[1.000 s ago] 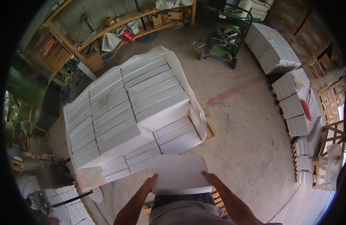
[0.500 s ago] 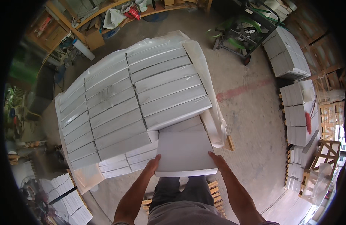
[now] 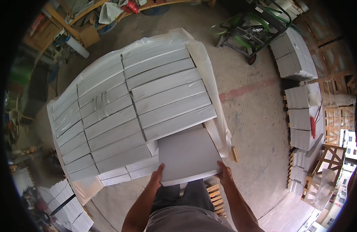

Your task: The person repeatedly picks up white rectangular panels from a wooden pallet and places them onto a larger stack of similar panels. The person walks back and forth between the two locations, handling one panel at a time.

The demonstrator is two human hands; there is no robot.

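Observation:
Between my hands is a flat white box [image 3: 190, 154], its broad top facing up and its near edge toward my body. My left hand [image 3: 157, 174] grips its left side near the front corner, thumb on the edge. On the opposite side my right hand [image 3: 224, 173] holds the right front corner. The fingers beneath the box are mostly hidden. Just beyond it lies a large stack of similar white boxes [image 3: 116, 125], packed in rows. The held box covers part of a gap at the stack's near right corner.
Clear plastic sheeting [image 3: 209, 73] drapes over the stack's edges. A wooden pallet [image 3: 216, 197] shows beside my legs. A black and green wheeled cart [image 3: 252, 31] stands at the far right. More white stacks [image 3: 302, 114] line the right side, and another white stack [image 3: 68, 205] stands at lower left.
The white box has moved slightly forward, farther over the gap in the stack, and turned a little. Both hands keep hold of its sides. My view has shifted slightly.

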